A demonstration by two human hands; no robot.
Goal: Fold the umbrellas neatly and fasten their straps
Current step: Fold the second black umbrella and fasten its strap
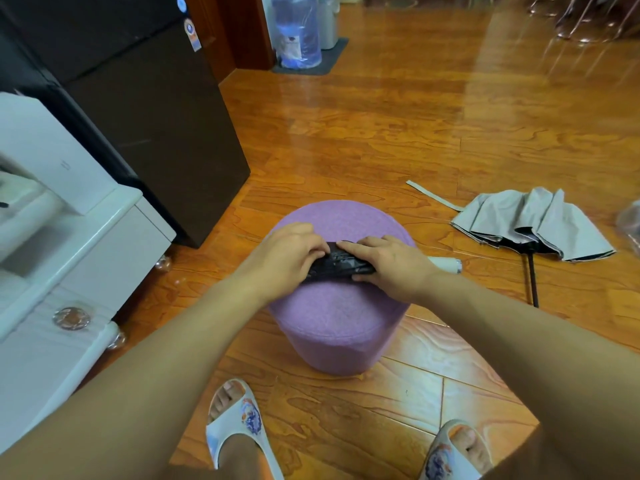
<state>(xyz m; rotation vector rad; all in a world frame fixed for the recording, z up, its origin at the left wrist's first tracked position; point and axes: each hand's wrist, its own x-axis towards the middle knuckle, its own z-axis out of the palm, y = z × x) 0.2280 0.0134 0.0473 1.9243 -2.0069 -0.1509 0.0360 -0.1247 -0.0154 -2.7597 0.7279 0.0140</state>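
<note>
On the purple stool (332, 320), the left hand (287, 261) curls its grip around one end of the rolled black umbrella (337, 265); the right hand (391, 268) clasps the other end. A grey umbrella (540, 223) lies half-collapsed on the floor (415, 133), well right.

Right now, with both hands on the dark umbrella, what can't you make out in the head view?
- Dark umbrella: its strap and fastening are covered by the left hand and right hand; fastened or not, cannot tell.
- Its pale handle: mostly hidden behind the right wrist.
- Grey umbrella on the floor: its handle end is too small to read.
- Clear object: cut off by the right edge.
</note>
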